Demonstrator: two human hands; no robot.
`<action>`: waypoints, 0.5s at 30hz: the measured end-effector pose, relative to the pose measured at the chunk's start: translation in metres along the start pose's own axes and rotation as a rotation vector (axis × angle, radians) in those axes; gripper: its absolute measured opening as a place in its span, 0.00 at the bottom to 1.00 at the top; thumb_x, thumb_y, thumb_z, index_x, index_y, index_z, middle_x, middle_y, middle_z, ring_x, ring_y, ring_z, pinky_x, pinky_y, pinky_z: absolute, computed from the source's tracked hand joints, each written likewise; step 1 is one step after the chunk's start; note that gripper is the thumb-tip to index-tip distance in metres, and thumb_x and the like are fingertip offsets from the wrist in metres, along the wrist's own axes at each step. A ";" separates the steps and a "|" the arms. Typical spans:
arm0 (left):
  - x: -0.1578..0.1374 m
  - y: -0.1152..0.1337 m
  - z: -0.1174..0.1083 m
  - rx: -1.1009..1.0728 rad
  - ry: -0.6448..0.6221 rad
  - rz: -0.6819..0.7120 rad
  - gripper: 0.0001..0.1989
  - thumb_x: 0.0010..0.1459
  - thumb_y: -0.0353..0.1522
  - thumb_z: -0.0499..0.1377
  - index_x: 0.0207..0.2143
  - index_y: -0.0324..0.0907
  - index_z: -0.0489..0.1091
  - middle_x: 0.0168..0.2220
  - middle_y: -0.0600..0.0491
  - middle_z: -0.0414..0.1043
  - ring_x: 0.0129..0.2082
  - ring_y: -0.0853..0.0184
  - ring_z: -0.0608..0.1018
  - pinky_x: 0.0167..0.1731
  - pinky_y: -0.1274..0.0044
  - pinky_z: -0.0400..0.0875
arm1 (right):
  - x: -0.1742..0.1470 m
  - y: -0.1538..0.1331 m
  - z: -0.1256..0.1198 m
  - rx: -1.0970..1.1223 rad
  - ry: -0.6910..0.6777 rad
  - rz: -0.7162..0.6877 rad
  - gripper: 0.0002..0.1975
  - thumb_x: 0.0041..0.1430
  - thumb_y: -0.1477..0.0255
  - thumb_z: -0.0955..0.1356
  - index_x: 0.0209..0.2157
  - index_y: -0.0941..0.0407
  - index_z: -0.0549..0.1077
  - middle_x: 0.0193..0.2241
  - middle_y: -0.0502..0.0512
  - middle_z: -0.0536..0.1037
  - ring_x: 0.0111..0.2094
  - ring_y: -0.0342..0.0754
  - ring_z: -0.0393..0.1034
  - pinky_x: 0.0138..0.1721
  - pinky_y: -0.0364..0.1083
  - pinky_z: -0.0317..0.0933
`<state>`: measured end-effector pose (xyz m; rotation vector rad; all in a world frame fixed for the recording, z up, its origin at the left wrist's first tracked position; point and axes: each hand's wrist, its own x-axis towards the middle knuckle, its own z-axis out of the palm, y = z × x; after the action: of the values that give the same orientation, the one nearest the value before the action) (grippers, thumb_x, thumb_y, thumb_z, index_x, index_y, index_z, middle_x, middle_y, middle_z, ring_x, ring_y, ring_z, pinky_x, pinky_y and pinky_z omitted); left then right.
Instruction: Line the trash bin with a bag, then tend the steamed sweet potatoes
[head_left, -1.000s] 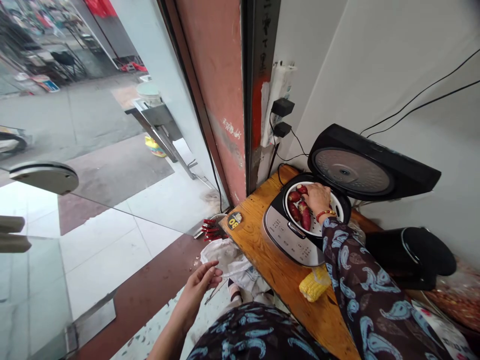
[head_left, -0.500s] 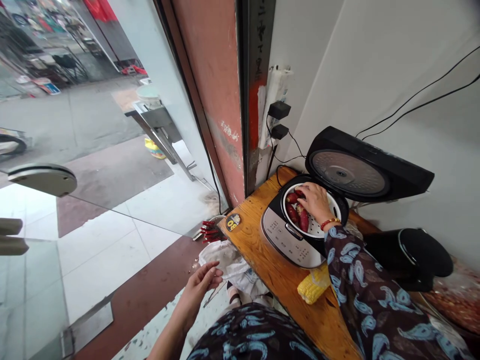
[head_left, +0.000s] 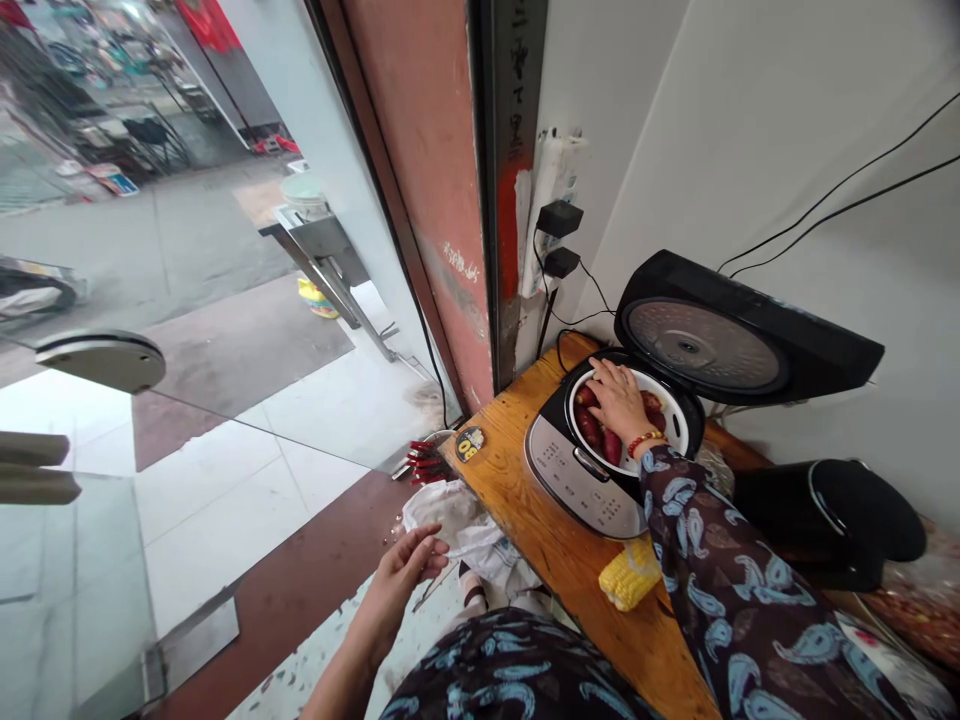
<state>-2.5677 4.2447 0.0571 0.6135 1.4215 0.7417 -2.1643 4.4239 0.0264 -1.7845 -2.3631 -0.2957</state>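
An open black rice cooker [head_left: 577,485] stands on a wooden table [head_left: 525,510], its lid [head_left: 705,345] tipped up against the wall. Inside sits a white steamer tray [head_left: 671,415] with several red-skinned sweet potatoes [head_left: 654,405]. My right hand [head_left: 619,400] lies flat on the sweet potatoes at the tray's left side, fingers spread over them. My left hand [head_left: 409,565] hangs free and empty over the floor, near a white plastic bag [head_left: 457,520]. A yellow corn cob [head_left: 630,572] lies on the table beside my right sleeve.
A glass door [head_left: 187,350] fills the left. Two plugs [head_left: 562,235] and cords hang on the wall behind the cooker. A black pot-like object [head_left: 832,520] stands right of the cooker. Red clips [head_left: 424,462] lie by the table corner.
My right hand has slid left across the tray, uncovering sweet potatoes on its right side. My left hand has barely moved.
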 end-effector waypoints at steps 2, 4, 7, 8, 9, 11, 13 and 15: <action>0.000 0.000 0.000 -0.001 0.003 0.002 0.27 0.48 0.47 0.65 0.45 0.39 0.71 0.35 0.50 0.77 0.32 0.67 0.77 0.37 0.75 0.71 | 0.000 -0.001 0.001 0.019 0.003 -0.008 0.19 0.48 0.76 0.71 0.45 0.58 0.73 0.64 0.60 0.58 0.63 0.59 0.49 0.62 0.60 0.45; -0.001 0.001 0.001 -0.001 0.004 0.001 0.27 0.48 0.47 0.65 0.45 0.39 0.71 0.34 0.50 0.77 0.32 0.67 0.77 0.37 0.75 0.70 | 0.001 -0.001 0.000 0.035 0.002 -0.009 0.19 0.48 0.76 0.70 0.45 0.57 0.73 0.63 0.59 0.59 0.63 0.59 0.49 0.62 0.60 0.44; -0.001 0.002 0.002 0.000 0.005 0.001 0.27 0.48 0.47 0.65 0.45 0.39 0.71 0.34 0.50 0.77 0.32 0.67 0.77 0.38 0.75 0.71 | 0.002 -0.001 -0.001 0.038 -0.003 -0.003 0.18 0.49 0.77 0.70 0.44 0.57 0.74 0.62 0.58 0.61 0.62 0.59 0.50 0.62 0.61 0.45; -0.002 0.002 0.003 0.000 0.009 0.002 0.27 0.48 0.47 0.65 0.45 0.39 0.71 0.34 0.50 0.77 0.32 0.67 0.77 0.38 0.75 0.71 | 0.002 -0.002 -0.001 0.039 -0.005 -0.001 0.17 0.49 0.77 0.69 0.44 0.56 0.74 0.62 0.57 0.62 0.62 0.59 0.50 0.61 0.61 0.45; -0.002 0.002 0.003 0.001 0.013 0.001 0.27 0.48 0.47 0.65 0.45 0.39 0.72 0.34 0.50 0.77 0.32 0.67 0.77 0.38 0.75 0.71 | 0.002 -0.002 -0.001 0.043 -0.007 0.000 0.17 0.49 0.76 0.69 0.44 0.56 0.74 0.61 0.57 0.62 0.62 0.60 0.50 0.61 0.61 0.45; -0.001 0.002 0.003 0.003 0.019 0.001 0.27 0.47 0.47 0.66 0.45 0.39 0.72 0.34 0.50 0.77 0.32 0.67 0.77 0.38 0.75 0.71 | 0.002 -0.003 -0.001 0.053 -0.009 0.001 0.18 0.49 0.76 0.69 0.44 0.56 0.74 0.61 0.57 0.63 0.62 0.60 0.50 0.61 0.62 0.45; -0.001 0.000 0.002 0.004 0.017 0.003 0.28 0.47 0.48 0.66 0.45 0.39 0.72 0.34 0.50 0.77 0.32 0.67 0.77 0.38 0.75 0.71 | 0.002 -0.004 -0.001 0.054 -0.010 0.004 0.17 0.49 0.76 0.69 0.44 0.56 0.74 0.60 0.58 0.64 0.61 0.60 0.51 0.61 0.62 0.45; 0.000 -0.002 0.001 0.005 0.011 0.001 0.28 0.47 0.48 0.65 0.45 0.39 0.71 0.34 0.50 0.77 0.32 0.67 0.77 0.38 0.75 0.71 | 0.001 -0.004 -0.001 0.051 -0.006 0.011 0.17 0.49 0.75 0.69 0.44 0.56 0.74 0.59 0.58 0.66 0.60 0.60 0.52 0.61 0.62 0.45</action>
<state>-2.5667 4.2440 0.0557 0.6155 1.4333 0.7434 -2.1687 4.4236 0.0272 -1.7779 -2.3418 -0.2265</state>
